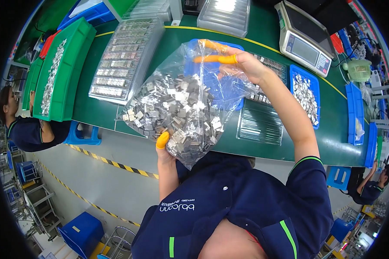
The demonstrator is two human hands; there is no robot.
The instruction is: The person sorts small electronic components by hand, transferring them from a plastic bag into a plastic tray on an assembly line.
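A clear plastic bag [177,101], bulging with many small silvery metal pieces, hangs tilted over the near edge of the green table. My left hand [165,151] supports it from below, its thumb in an orange finger cot pressed on the plastic; the other fingers are hidden behind the bag. At the bag's loose upper part, my right hand [240,64] grips the film, with yellow cots on two outstretched fingers. Behind the bag lies a blue tray [235,93], partly seen through the plastic.
Stacked clear trays of parts [125,60] stand left, beside a green bin [69,86] of pieces. Right are an empty clear tray [260,125], a blue tray of pieces [304,95] and a weighing scale [304,47]. A co-worker [34,129] sits far left, another [371,185] far right.
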